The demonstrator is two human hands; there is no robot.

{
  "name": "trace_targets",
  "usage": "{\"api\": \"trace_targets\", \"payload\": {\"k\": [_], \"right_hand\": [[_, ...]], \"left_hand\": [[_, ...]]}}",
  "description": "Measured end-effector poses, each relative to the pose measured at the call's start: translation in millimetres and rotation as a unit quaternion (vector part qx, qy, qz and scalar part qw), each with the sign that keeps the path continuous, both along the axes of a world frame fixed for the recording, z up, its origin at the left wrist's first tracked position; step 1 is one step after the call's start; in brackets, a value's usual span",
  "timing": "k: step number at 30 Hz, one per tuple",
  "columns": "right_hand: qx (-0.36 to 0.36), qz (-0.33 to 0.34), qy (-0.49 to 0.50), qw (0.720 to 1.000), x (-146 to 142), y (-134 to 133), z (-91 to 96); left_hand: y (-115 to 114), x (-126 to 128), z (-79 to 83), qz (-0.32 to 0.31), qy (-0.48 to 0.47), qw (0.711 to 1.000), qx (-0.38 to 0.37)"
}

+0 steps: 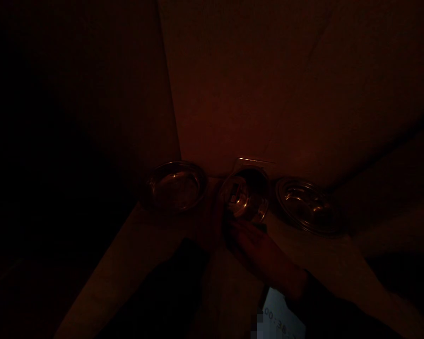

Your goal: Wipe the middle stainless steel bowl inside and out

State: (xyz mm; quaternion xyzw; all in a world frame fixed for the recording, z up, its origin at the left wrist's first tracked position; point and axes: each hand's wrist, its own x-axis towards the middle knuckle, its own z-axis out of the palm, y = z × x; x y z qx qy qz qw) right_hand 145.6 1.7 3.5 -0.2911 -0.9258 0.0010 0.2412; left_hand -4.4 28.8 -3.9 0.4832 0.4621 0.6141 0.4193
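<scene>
The scene is very dark. Three shiny bowl-like vessels stand in a row near a wall: a left bowl (175, 186), a middle vessel (245, 193) that is tilted or raised, and a right bowl (305, 205). My right hand (265, 256), in a dark sleeve, reaches to the near rim of the middle vessel and seems to grip it. My left hand (212, 221) is a dim shape at that vessel's left side. Its fingers are lost in the dark.
The vessels rest on a pale counter (134, 263) that ends in a dark drop on the left. A plain wall (268, 94) rises right behind them. A small lit display (279, 322) shows at the bottom edge.
</scene>
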Motion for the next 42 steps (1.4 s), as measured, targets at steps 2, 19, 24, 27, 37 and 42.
{"api": "trace_targets", "payload": {"k": [2, 19, 24, 27, 37, 42], "right_hand": [[-0.022, 0.005, -0.009, 1.0, -5.4, -2.6, 4.4], [0.098, -0.023, -0.226, 0.969, 48.6, 26.1, 20.1], [0.134, -0.088, -0.142, 0.977, 71.0, 40.5, 67.2], [0.142, -0.07, -0.135, 0.978, 67.5, 50.0, 76.9], [-0.034, -0.003, -0.133, 0.99, 35.9, 16.4, 31.2], [-0.09, 0.033, -0.004, 0.995, 35.0, 5.6, 60.6]], "left_hand": [[-1.0, -1.5, 0.2, 0.026, -0.012, 1.0, 0.011], [-2.8, -8.5, 3.3, 0.059, 0.021, 0.997, 0.048], [-2.5, -10.5, 2.5, 0.053, 0.036, 0.997, 0.046], [-0.8, -11.0, 4.2, 0.052, -0.001, 0.998, 0.045], [-0.7, -11.9, -10.4, 0.123, -0.014, 0.992, 0.03], [3.3, -7.0, -10.6, 0.126, -0.045, 0.991, 0.02]]}}
